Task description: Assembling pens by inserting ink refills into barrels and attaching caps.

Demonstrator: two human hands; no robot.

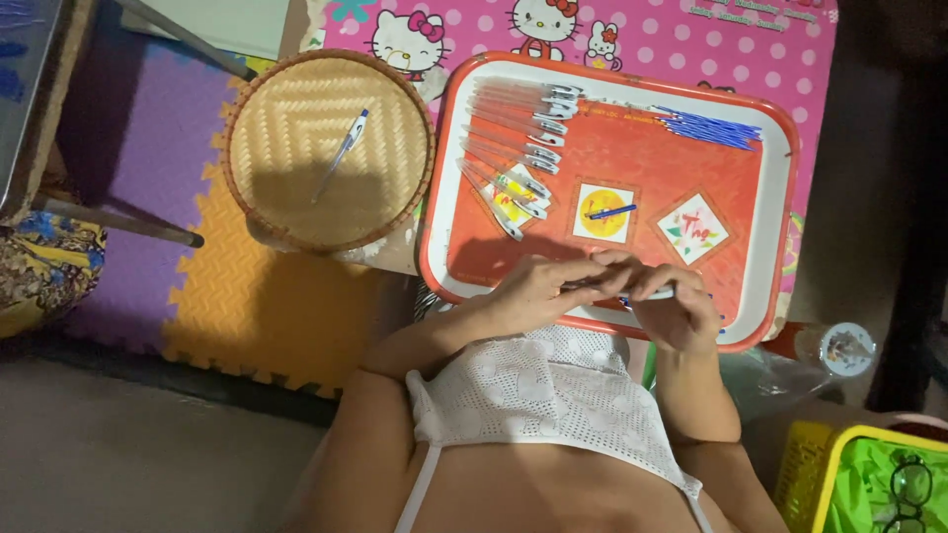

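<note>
A slim white plastic pen (660, 293) lies crosswise between the two hands at the near edge of the red rectangular tray with a white rim (780, 178). The left hand (538, 289) has its fingers curled over one end of the pen, and the right hand (671, 301) is clamped on the other end. The hands meet, fingertips touching, so most of the barrel is hidden; only a short pale stretch shows at the right. Whether the pen is whole or in parts cannot be told.

A judgement: with so little of the pen free of the fingers, a small piece could slip out and drop into the lap or off the near tray edge, where it would be hard to find in the dim light.

On the far left of the tray lies a row of clear pen barrels with white caps (513, 148); at the far right, a bundle of thin blue refills (711, 126). One loose blue refill (612, 211) rests near the tray's middle. To the left, just beside the tray, a round woven bamboo basket (296, 197) holds a single finished white pen with a blue tip (341, 155). A pink dotted cartoon mat (691, 39) lies beneath, and purple and orange foam floor tiles (197, 296) spread out on the left.
</note>
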